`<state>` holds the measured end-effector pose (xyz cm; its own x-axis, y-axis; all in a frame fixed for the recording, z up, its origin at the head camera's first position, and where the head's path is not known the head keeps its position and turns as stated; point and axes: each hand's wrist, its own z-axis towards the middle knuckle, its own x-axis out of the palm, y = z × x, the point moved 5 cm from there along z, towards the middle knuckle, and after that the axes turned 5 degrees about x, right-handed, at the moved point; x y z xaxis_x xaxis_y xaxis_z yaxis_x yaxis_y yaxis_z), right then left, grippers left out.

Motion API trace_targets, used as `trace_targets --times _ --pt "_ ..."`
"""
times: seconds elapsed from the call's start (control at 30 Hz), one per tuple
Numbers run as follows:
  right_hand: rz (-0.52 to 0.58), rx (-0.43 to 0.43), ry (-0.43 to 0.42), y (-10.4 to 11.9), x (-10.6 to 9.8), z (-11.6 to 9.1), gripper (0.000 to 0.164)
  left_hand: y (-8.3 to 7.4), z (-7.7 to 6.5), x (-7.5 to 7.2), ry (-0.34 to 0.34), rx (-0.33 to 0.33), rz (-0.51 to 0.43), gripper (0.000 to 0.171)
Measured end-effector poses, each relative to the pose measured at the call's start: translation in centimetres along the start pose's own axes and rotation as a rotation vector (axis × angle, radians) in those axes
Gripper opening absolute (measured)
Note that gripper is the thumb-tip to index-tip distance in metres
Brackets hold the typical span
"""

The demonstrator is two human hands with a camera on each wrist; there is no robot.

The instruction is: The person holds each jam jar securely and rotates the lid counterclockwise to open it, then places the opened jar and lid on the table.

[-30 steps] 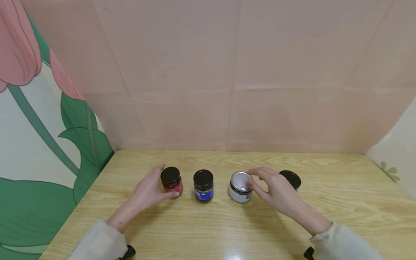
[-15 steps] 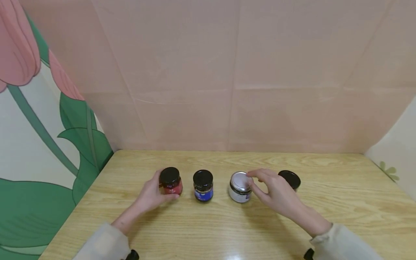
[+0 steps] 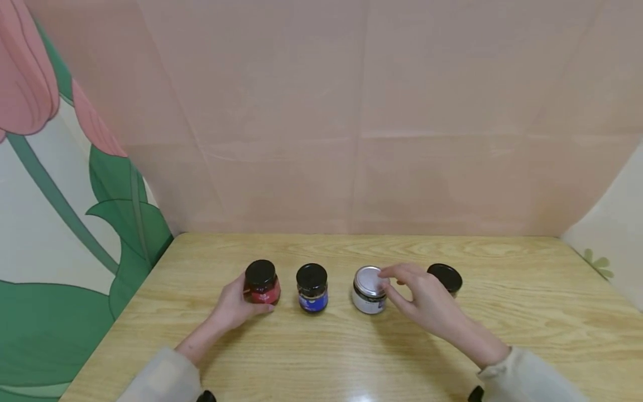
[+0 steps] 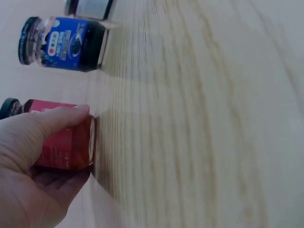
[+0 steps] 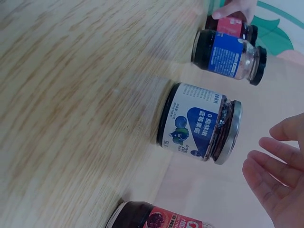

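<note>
My left hand [image 3: 235,306] holds a jar with a red label [image 3: 264,295] and black lid, standing upright on the table. In the left wrist view its thumb lies along the label and its fingers reach round the other side. My right hand [image 3: 431,303] hovers beside a blueberry jam jar [image 5: 192,121] with a white label and silver lid. The right wrist view shows a gap between that lid and the loosely bent fingers [image 5: 266,178]. Between these two jars stands a blue-labelled jar [image 3: 312,295] with a black lid.
Partly behind my right hand is another black-lidded jar [image 3: 446,277]; the right wrist view shows its red label [image 5: 173,220]. All the jars stand in a row on the wood-grain table [image 3: 321,357]. A pink cloth [image 3: 281,123] hangs behind the table's far edge.
My left hand has come in closer against the red-labelled jar, its palm nearer the glass. My right hand stays nearly still by the silver lid. The head view has shifted slightly.
</note>
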<state>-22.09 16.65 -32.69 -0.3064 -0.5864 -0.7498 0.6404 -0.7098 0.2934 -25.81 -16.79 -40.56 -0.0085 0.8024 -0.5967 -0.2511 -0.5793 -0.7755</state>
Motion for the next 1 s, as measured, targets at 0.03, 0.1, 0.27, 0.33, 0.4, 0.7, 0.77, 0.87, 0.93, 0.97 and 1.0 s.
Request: trace_targets --times 0.03,0.1,0.27,0.33,0.4,0.7,0.77,0.87,0.93,0.97,1.0 --pt "-0.002 0.0 -0.001 0.0 0.0 0.0 0.019 0.0 0.0 0.0 -0.007 -0.006 -0.001 0.072" --pt "-0.007 0.001 -0.006 0.0 0.1 -0.1 0.018 0.1 -0.1 -0.1 -0.02 -0.013 0.004 0.07" --pt "-0.01 0.0 -0.012 -0.1 0.2 -0.2 0.018 0.1 -0.2 -0.2 -0.034 -0.024 0.006 0.069" --pt "-0.01 0.001 -0.011 -0.1 0.2 -0.3 0.018 0.1 -0.2 -0.2 -0.04 -0.031 -0.009 0.068" --pt "-0.013 0.001 -0.013 -0.1 0.2 -0.3 0.018 0.1 -0.1 -0.2 -0.052 -0.046 -0.025 0.068" --pt "-0.002 0.0 -0.016 0.0 0.0 -0.2 0.018 -0.4 -0.4 -1.0 -0.103 -0.136 -0.052 0.073" --pt "0.0 0.001 -0.015 0.0 0.0 -0.2 0.019 -0.5 -0.5 -1.2 -0.112 -0.143 -0.05 0.074" --pt "-0.001 0.004 -0.015 0.0 0.0 -0.2 0.019 -0.7 -0.6 -1.5 -0.115 -0.139 -0.039 0.076" --pt "-0.004 0.008 -0.013 0.0 0.1 -0.3 0.019 -0.9 -0.6 -1.6 -0.106 -0.138 -0.037 0.078" --pt "-0.007 0.011 -0.012 -0.1 0.1 -0.3 0.019 -0.9 -0.7 -1.7 -0.098 -0.14 -0.042 0.079" --pt "-0.009 0.014 -0.012 -0.1 0.1 -0.3 0.019 -1.0 -0.7 -1.7 -0.09 -0.142 -0.044 0.08"
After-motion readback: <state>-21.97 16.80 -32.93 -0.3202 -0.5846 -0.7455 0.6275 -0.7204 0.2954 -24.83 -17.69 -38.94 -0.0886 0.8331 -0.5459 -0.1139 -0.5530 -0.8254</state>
